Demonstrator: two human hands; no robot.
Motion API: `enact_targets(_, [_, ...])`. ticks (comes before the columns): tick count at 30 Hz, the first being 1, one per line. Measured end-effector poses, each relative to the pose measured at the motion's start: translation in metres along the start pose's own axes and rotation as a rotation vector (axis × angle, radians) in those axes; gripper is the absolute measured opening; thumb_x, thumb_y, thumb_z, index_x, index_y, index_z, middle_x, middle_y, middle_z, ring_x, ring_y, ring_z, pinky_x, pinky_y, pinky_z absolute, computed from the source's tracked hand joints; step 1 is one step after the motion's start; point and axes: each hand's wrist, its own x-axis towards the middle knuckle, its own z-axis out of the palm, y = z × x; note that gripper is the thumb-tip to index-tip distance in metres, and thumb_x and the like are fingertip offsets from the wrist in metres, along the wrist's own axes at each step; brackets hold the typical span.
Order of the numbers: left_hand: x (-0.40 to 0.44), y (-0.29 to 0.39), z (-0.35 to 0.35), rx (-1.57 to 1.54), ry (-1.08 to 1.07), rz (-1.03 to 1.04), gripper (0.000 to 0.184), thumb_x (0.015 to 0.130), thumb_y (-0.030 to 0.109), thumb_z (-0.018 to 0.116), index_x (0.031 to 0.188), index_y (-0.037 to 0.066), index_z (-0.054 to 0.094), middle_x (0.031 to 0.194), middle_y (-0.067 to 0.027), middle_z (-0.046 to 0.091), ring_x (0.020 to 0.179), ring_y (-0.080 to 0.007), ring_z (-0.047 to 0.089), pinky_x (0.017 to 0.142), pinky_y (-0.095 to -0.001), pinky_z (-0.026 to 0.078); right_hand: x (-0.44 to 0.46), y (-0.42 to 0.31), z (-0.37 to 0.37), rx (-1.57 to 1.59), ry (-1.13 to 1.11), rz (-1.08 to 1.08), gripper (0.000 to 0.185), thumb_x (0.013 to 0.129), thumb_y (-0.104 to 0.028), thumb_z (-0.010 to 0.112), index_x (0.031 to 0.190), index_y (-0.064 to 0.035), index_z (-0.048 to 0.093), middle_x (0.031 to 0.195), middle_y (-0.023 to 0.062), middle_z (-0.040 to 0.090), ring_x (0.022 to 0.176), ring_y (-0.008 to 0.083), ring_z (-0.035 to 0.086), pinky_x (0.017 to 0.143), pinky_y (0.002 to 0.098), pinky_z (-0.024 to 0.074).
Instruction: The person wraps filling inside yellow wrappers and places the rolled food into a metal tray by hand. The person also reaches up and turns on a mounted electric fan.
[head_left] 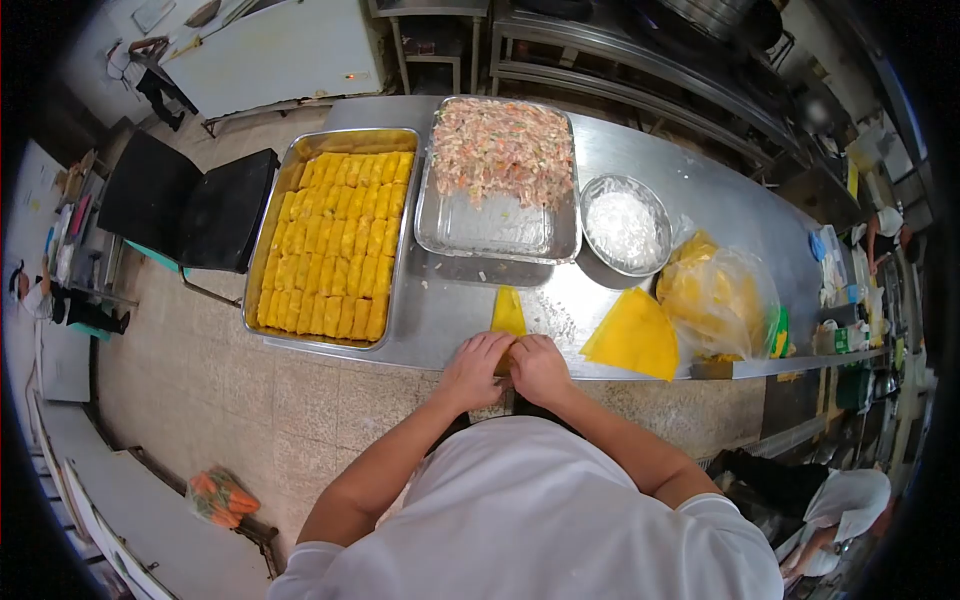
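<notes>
At the front edge of the steel table, my left hand and my right hand meet, closed over the near end of a yellow wrapper. Its pointed far end lies flat on the metal; the part under my fingers is mostly hidden. Further back stands a metal tray of chopped pinkish filling, its near part bare. Right of that is a round metal bowl with white paste or powder in it. A stack of yellow wrappers lies right of my right hand. On the left, a deep tray holds rows of yellow rolls.
A plastic bag with yellow wrappers sits on the table's right side. A black chair stands beyond the roll tray. Carrots in a bag are at lower left. Other people are at the left and right edges, one close at lower right.
</notes>
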Motion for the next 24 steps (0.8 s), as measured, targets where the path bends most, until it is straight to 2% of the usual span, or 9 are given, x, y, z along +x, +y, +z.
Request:
enact_targets(2, [0.001, -0.002, -0.008, 0.031, -0.071, 0.011, 0.083, 0.074, 0.013, 0.086, 0.148, 0.005, 0.049, 0.144, -0.0163, 0.058, 0.137, -0.036, 0.053, 0.117, -0.0472, 0.042, -0.001, -0.002, -0.012, 0.035, -0.029, -0.034, 0.036, 0.075, -0.007, 0.072, 0.11, 0.0002, 0.069, 0.113, 0.0197, 0.071, 0.112, 0.0378, 0.066, 0.102, 0.0499, 0.05])
enact_targets(5, [-0.002, -0.008, -0.014, 0.093, -0.102, 0.083, 0.081, 0.076, 0.015, 0.087, 0.148, 0.006, 0.051, 0.14, -0.0136, 0.061, 0.134, -0.0337, 0.055, 0.115, -0.0466, 0.042, -0.01, -0.003, -0.034, 0.144, 0.054, 0.012, 0.047, 0.075, -0.006, 0.074, 0.121, -0.0013, 0.068, 0.117, 0.0196, 0.07, 0.113, 0.0378, 0.065, 0.104, 0.0495, 0.0491])
enact_targets(8, [-0.007, -0.017, -0.01, 0.108, -0.103, 0.119, 0.076, 0.079, 0.013, 0.084, 0.148, 0.009, 0.053, 0.136, -0.0105, 0.064, 0.13, -0.0317, 0.057, 0.112, -0.0462, 0.043, -0.017, 0.003, -0.046, -0.02, -0.039, -0.024, 0.057, 0.076, -0.006, 0.074, 0.132, -0.0023, 0.063, 0.124, 0.0189, 0.066, 0.122, 0.0388, 0.059, 0.108, 0.0502, 0.0457])
enact_targets(12, [-0.013, -0.024, 0.004, 0.089, -0.099, 0.08, 0.057, 0.085, 0.012, 0.079, 0.14, 0.012, 0.063, 0.133, -0.0075, 0.067, 0.123, -0.0308, 0.06, 0.106, -0.0454, 0.046, -0.025, 0.024, -0.021, -0.012, -0.095, -0.126, 0.05, 0.08, -0.009, 0.075, 0.129, -0.0029, 0.065, 0.117, 0.0154, 0.066, 0.117, 0.0364, 0.059, 0.106, 0.0487, 0.046])
enact_targets(15, [-0.01, -0.028, 0.011, -0.01, 0.02, 0.099, 0.036, 0.089, 0.012, 0.075, 0.125, 0.011, 0.072, 0.127, -0.0085, 0.069, 0.117, -0.0321, 0.062, 0.102, -0.0464, 0.048, -0.027, 0.024, -0.012, 0.042, -0.035, -0.097, 0.039, 0.084, -0.012, 0.075, 0.121, -0.0033, 0.068, 0.109, 0.0145, 0.067, 0.109, 0.0358, 0.062, 0.1, 0.0477, 0.0483])
enact_targets(18, [-0.002, -0.023, 0.016, -0.067, 0.122, 0.064, 0.018, 0.092, 0.013, 0.071, 0.109, 0.008, 0.074, 0.116, -0.0095, 0.07, 0.109, -0.0333, 0.064, 0.098, -0.0475, 0.05, -0.024, 0.023, -0.003, 0.049, 0.023, -0.035, 0.029, 0.087, -0.013, 0.075, 0.113, -0.0033, 0.069, 0.103, 0.0148, 0.067, 0.104, 0.0356, 0.063, 0.094, 0.0468, 0.0502])
enact_targets(20, [0.006, -0.018, 0.017, -0.029, 0.145, 0.018, 0.016, 0.091, 0.012, 0.071, 0.106, 0.006, 0.074, 0.111, -0.0117, 0.07, 0.108, -0.0353, 0.063, 0.094, -0.0473, 0.051, -0.021, 0.023, 0.002, 0.033, 0.032, 0.025, 0.024, 0.088, -0.014, 0.075, 0.109, -0.0031, 0.069, 0.099, 0.0155, 0.068, 0.1, 0.0357, 0.064, 0.092, 0.0465, 0.051])
enact_targets(24, [0.02, -0.02, 0.02, 0.024, 0.106, -0.116, 0.016, 0.091, 0.015, 0.073, 0.103, 0.005, 0.072, 0.104, -0.0149, 0.068, 0.107, -0.0382, 0.063, 0.092, -0.0492, 0.051, -0.013, 0.008, -0.003, 0.028, 0.173, -0.037, 0.022, 0.087, -0.013, 0.074, 0.106, -0.0014, 0.07, 0.101, 0.0158, 0.067, 0.099, 0.0355, 0.063, 0.092, 0.0463, 0.0516])
